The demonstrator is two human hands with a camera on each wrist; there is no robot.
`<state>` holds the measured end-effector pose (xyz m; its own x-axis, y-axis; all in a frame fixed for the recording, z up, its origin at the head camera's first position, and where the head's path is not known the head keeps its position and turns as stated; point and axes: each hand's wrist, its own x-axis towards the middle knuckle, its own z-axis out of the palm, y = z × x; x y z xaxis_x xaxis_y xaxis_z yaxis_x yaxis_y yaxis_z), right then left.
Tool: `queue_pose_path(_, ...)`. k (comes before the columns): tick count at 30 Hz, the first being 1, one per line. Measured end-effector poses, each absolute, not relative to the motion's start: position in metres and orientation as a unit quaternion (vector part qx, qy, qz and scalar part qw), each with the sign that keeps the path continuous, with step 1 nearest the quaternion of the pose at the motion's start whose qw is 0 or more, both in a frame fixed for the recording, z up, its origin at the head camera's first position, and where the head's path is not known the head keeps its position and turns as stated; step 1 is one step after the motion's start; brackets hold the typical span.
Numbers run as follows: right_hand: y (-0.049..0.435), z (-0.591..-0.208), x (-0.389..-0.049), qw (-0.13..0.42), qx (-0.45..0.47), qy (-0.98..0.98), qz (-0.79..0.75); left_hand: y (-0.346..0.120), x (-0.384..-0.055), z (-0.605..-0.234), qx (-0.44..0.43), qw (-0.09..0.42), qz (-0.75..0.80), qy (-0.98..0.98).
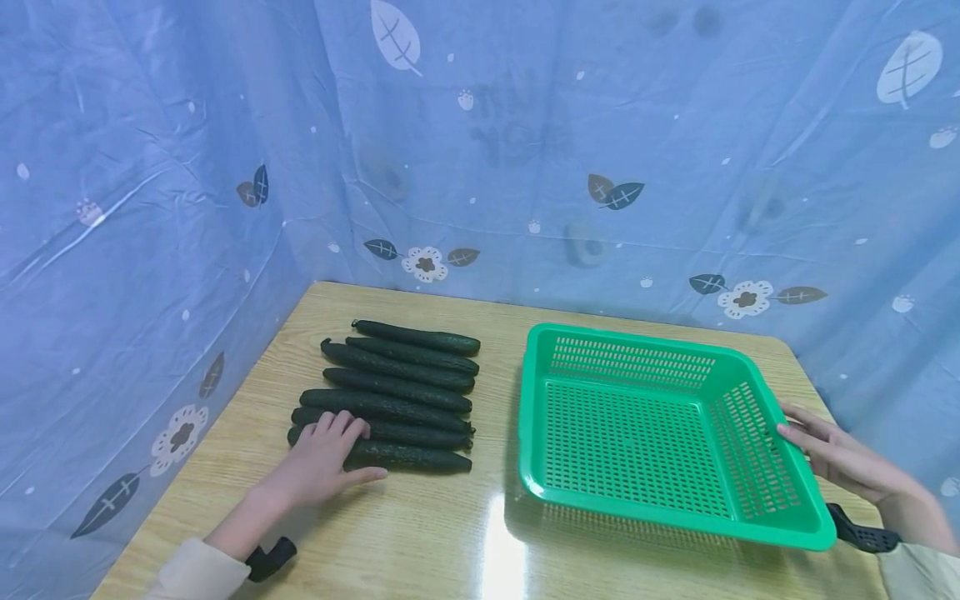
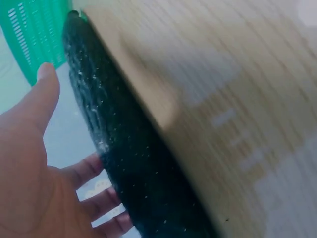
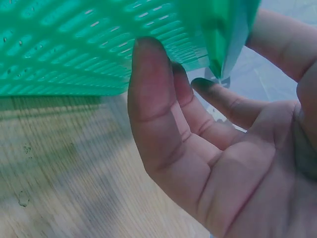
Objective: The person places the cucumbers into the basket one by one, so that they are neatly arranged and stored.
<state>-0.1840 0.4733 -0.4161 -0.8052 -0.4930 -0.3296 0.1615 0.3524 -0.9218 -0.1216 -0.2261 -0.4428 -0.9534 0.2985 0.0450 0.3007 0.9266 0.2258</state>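
I count seven cucumbers (image 1: 397,389) on the head cam, lined up side by side at about 10 o'clock on the desk (image 1: 420,533), plus one green basket (image 1: 628,437) over at 3. Closest thing to writing is some faint letter-like marks (image 1: 508,117) up near 12 on the blue curtain (image 1: 525,50), too washed out for me to read. Same curtain gives me three white flowers (image 1: 424,264) in the print.

Now the hands. Left hand (image 1: 318,462) comes in from between 7 and 8 o'clock, fingers draped over the nearest cucumbers and aimed around 1, thumb sticking out toward 3. On its wrist cam the thumb is well off the cucumber and the fingertips are hidden behind it, so I'd call that a loose, relaxed touch. Right hand (image 1: 843,458) comes in from 4 o'clock and grips the basket's 3 o'clock side, thumb at the rim, fingers outside along the slotted wall. I also see two black straps (image 1: 862,531), one per wrist, and two pale sleeves (image 1: 198,573).
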Motion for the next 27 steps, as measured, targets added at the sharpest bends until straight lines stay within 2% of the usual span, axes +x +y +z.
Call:
queue_pose_path(17,0.469,-0.421,-0.180,0.288,-0.038,0.776,-0.560,-0.221,-0.122,-0.477,-0.169,0.133,-0.036,-0.976)
queue_pose_path(27,0.468,-0.422,-0.179,0.286,-0.037,0.777,-0.559,-0.226,-0.119,-0.481,-0.181,0.135,-0.023,-0.974)
